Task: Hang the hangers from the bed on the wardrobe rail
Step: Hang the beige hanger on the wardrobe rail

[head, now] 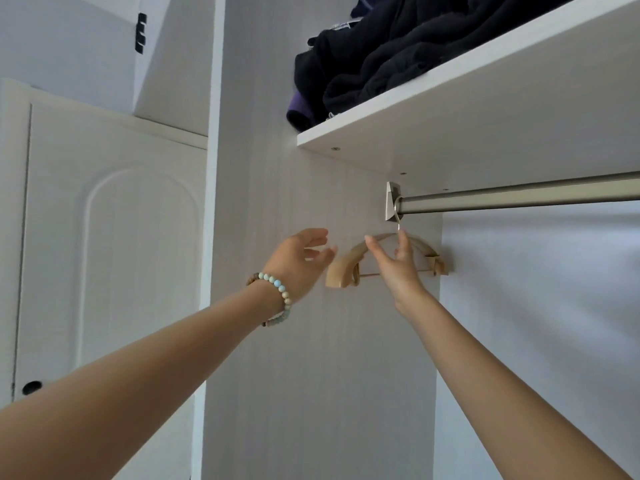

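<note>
A pale wooden hanger (341,268) hangs by its metal hook at the far left end of the steel wardrobe rail (519,197), close to the rail's wall bracket. My right hand (394,268) is raised in front of the hanger's middle, with thumb and fingers straight and touching its top near the hook. My left hand (299,259), with a bead bracelet at the wrist, is beside the hanger's left end, fingers relaxed and holding nothing, a small gap from the wood.
A white shelf (433,109) runs just above the rail and carries a heap of dark clothes (381,53). The wardrobe's side panel (277,341) stands behind the hanger. A white panelled door (114,254) is at the left.
</note>
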Tool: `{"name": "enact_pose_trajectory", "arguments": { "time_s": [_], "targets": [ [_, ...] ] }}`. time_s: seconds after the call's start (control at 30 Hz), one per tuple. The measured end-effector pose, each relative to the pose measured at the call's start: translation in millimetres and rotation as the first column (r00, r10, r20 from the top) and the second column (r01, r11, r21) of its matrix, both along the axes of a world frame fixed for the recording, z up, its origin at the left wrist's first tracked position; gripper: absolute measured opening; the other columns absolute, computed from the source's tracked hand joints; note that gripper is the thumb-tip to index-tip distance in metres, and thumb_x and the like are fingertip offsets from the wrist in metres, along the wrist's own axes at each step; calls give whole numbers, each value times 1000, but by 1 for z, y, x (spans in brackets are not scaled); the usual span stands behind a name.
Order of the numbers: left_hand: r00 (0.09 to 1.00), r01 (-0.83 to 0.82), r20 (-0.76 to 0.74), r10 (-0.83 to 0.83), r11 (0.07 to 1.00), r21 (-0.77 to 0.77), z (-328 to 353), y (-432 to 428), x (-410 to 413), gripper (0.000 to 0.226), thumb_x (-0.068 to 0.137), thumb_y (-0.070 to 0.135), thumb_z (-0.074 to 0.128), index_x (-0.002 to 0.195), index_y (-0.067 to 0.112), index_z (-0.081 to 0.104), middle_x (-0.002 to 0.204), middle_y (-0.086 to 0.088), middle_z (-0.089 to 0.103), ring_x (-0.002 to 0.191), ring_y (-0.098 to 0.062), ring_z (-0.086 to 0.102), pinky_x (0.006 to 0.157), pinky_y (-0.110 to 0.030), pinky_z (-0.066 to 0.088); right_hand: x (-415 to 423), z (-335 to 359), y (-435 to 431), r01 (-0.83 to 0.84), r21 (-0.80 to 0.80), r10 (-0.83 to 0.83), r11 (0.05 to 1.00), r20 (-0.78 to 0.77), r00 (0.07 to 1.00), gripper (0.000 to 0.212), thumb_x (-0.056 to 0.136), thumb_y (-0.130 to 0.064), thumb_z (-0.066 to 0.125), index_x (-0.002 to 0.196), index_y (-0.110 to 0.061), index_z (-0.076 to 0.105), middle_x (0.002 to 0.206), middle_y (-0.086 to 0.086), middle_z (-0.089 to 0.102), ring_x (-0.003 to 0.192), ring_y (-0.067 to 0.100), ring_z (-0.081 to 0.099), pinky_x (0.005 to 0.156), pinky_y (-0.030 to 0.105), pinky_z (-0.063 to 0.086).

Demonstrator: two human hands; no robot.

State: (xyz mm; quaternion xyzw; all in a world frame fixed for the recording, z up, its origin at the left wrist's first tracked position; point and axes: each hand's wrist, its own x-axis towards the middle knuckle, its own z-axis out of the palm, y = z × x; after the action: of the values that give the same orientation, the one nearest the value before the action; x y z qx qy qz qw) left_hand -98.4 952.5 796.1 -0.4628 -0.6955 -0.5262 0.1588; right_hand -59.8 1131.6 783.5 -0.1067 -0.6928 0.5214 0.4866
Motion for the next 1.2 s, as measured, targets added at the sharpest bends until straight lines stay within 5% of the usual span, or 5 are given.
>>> {"name": "enact_pose_trajectory", "arguments": {
  "time_s": [0.23, 0.5, 0.87, 1.03, 1.2],
  "targets": [
    [980, -64, -190, 66, 998, 20, -10, -123, 20, 44, 91, 35, 50, 133, 25, 44, 130, 11, 52, 113, -4, 53, 94, -21, 44, 33, -2, -116, 6, 358, 22, 934, -74, 997, 68, 92, -36, 55, 148, -30, 18, 155, -10, 14, 141, 2, 14, 115, 22, 16],
    [829, -546, -239, 506, 825, -145, -64, -367, -6, 60, 90, 49, 42, 144, 26, 26, 147, 5, 35, 134, -11, 34, 108, -27, 26, 4, -24, -315, -210, 628, 247, 749, 28, 969, 64, 95, -35, 49, 148, -34, 14, 156, -15, 7, 143, -3, 5, 113, 21, 9],
    [474, -819, -162, 865, 367, -440, -211, -704, 25, 70, 88, 57, 37, 147, 25, 16, 155, 5, 18, 141, -15, 21, 114, -35, 20, -76, -142, -662, -653, 622, 599, 433, 342, 723, 68, 92, -43, 50, 149, -32, 14, 158, -12, 3, 144, 2, 1, 117, 29, 9],
    [296, -783, -80, 952, 194, -591, -303, -808, 50, 73, 88, 59, 34, 148, 25, 11, 156, 3, 14, 142, -18, 20, 117, -37, 18, -98, -236, -792, -813, 526, 660, 249, 523, 540, 69, 91, -46, 49, 149, -33, 15, 158, -11, 2, 145, 6, 1, 118, 35, 10],
    [104, -686, 65, 992, 119, -718, -404, -879, 83, 76, 87, 62, 35, 148, 27, 7, 157, 4, 8, 143, -21, 15, 117, -40, 16, -106, -346, -887, -903, 424, 639, 64, 678, 363, 69, 91, -45, 50, 149, -30, 16, 159, -8, 2, 145, 10, 3, 118, 36, 9]
  ]
}}
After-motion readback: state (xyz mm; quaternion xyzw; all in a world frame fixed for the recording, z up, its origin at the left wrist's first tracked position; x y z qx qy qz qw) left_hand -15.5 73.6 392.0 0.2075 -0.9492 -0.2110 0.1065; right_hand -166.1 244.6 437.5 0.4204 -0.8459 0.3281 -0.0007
